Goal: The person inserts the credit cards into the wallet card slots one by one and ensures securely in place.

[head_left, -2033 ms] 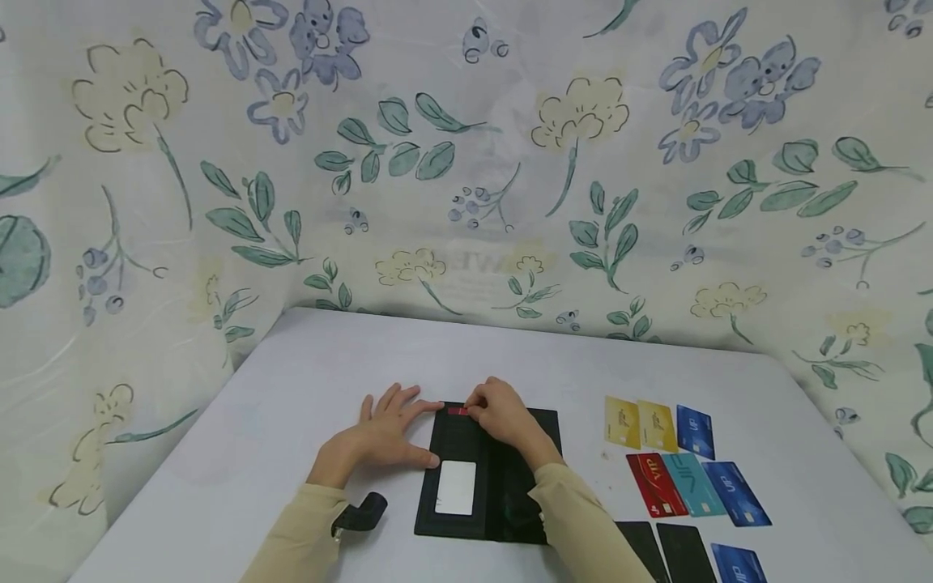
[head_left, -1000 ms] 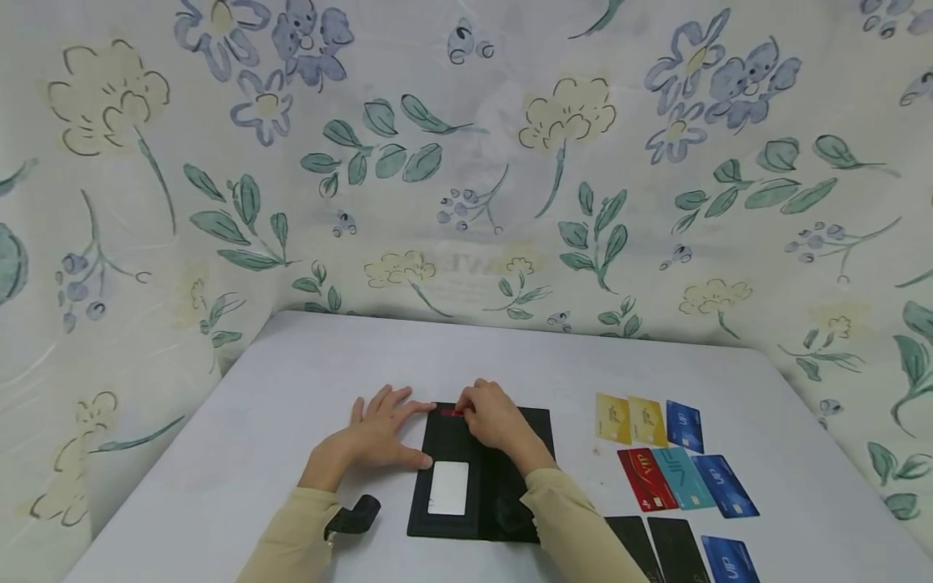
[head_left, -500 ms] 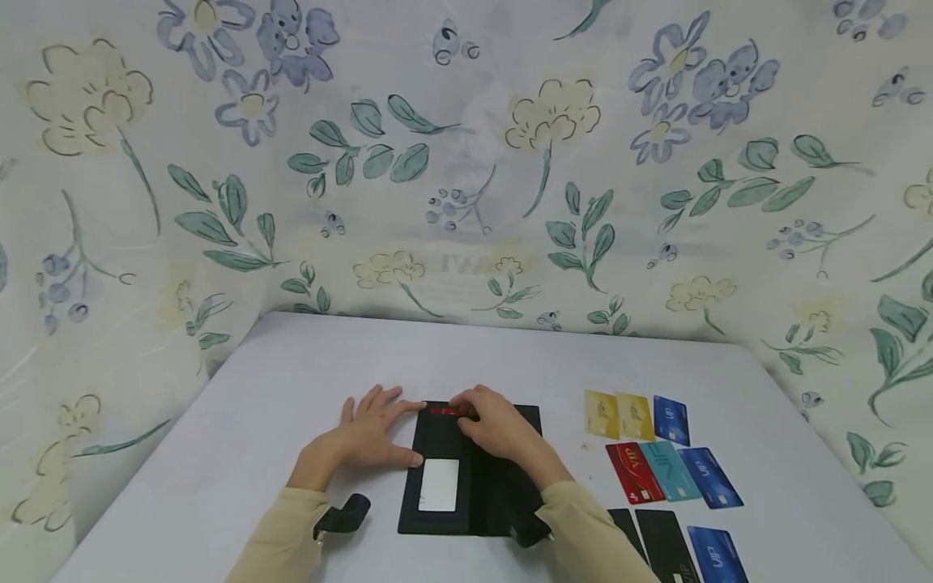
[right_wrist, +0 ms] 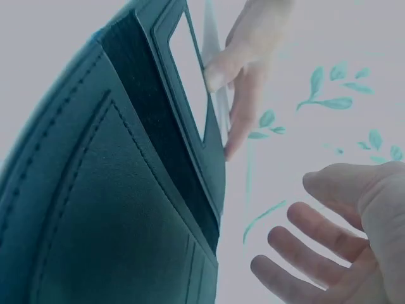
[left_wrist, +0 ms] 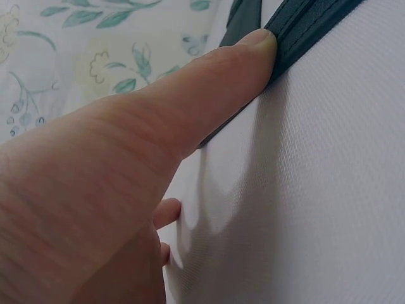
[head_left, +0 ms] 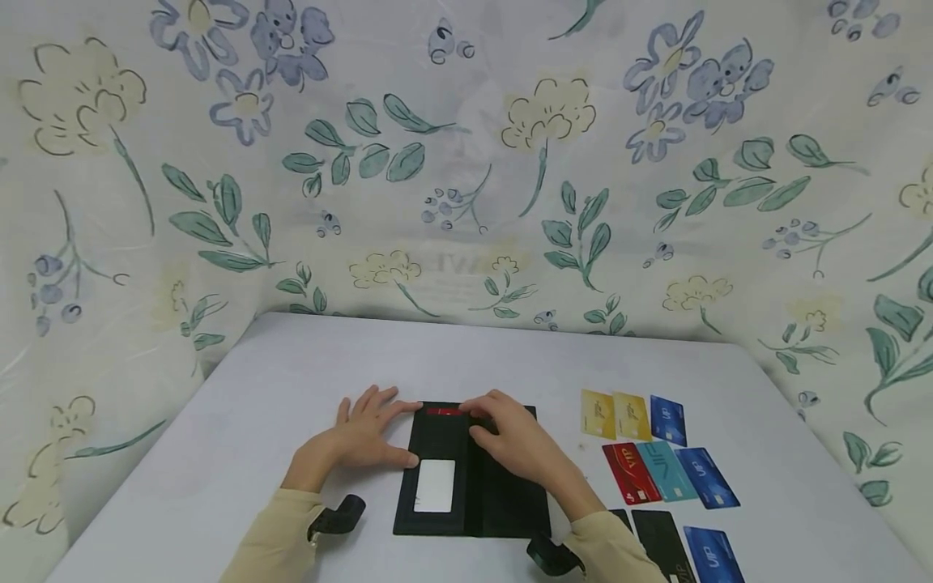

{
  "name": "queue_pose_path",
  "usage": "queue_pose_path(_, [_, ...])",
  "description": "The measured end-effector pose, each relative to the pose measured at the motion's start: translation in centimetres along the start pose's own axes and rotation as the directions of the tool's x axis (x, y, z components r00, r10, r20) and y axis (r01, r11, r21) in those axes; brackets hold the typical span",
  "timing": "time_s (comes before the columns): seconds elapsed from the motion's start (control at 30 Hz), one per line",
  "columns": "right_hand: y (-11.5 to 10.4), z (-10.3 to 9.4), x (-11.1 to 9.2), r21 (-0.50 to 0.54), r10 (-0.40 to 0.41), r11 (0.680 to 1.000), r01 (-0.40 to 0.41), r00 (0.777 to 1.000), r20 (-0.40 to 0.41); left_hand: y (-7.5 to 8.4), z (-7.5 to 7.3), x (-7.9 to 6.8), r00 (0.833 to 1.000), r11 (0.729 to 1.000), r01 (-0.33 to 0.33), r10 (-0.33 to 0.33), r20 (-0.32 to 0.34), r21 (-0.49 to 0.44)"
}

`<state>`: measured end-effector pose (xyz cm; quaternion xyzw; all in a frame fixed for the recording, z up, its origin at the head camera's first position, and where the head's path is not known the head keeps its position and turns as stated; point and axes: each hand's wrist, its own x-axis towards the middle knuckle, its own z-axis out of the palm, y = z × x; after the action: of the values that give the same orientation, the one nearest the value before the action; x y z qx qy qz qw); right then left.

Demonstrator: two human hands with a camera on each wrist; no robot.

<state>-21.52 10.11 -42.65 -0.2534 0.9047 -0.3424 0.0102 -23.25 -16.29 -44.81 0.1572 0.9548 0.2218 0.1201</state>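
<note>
A black wallet [head_left: 510, 502] lies spread flat on the table, with a white window [head_left: 435, 486] in its left panel. Near the top of that panel a strip of a red card [head_left: 441, 411] shows in a slot; the rest of it is hidden. My left hand [head_left: 357, 441] has its fingers spread, thumb and index fingertip on the wallet's left edge; the left wrist view shows the thumb [left_wrist: 221, 76] pressing there. Over the upper middle of the wallet is my right hand [head_left: 517, 437], fingers loosely apart, holding nothing, as the right wrist view also shows.
To the right lie two gold cards [head_left: 631, 416], several blue cards [head_left: 707, 478], a red VIP card [head_left: 631, 474], a teal card [head_left: 666, 471] and black cards [head_left: 662, 544]. A flower-patterned sheet [head_left: 466, 162] hangs behind the white table [head_left: 328, 336].
My right hand has let go of the red card's end, spread its fingers and drawn slightly right. The left hand stays at the wallet's edge. The head view has turned a little right.
</note>
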Motion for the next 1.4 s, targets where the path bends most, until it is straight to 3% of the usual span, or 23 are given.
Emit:
queue_pose_path(0.67, [0.7,-1.3,-3.4,-0.044,-0.020,0.999,0.019,0.999,-0.035,-0.4,0.3,0.0,1.000,1.000,-0.002,0.002,-0.003,0.014])
queue_pose_path(1.4, [6.2,-5.4,-6.6,-0.047,0.138,0.989,-0.143,0.985,-0.103,-0.3,0.2,-0.2,1.000,1.000,-0.024,0.024,-0.014,0.003])
